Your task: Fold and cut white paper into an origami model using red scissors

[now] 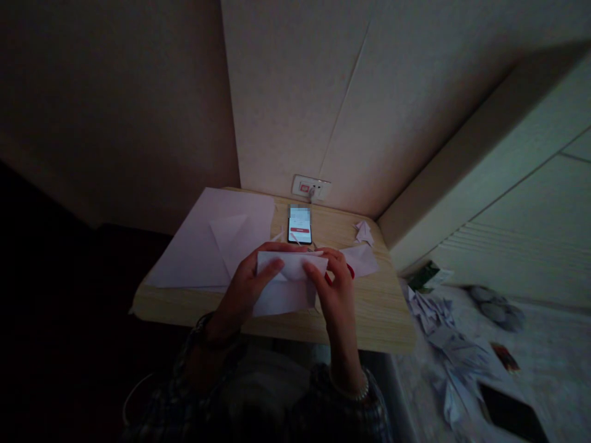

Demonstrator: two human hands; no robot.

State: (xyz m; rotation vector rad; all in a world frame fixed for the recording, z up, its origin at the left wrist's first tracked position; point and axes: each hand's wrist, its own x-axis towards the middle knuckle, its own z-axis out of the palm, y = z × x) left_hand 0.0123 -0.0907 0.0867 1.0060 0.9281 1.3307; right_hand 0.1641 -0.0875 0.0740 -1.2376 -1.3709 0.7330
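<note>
A white sheet of paper (284,298), partly folded over along its top, is held up between my two hands above the near part of the small wooden table. My left hand (249,280) pinches its left side, thumb on the front and fingers behind. On the other side my right hand (336,280) grips it the same way. Behind my right hand, red scissor-like handles (351,271) show in part; the rest is hidden. A lit phone (300,224) lies just beyond the paper.
Large white sheets (184,252) cover the table's left side. A folded paper shape (364,232) and a loose sheet (362,259) lie to the right. A wall socket (311,187) holds a plug. On the bed at right are several folded papers (431,314) and a dark tablet-like object (512,412).
</note>
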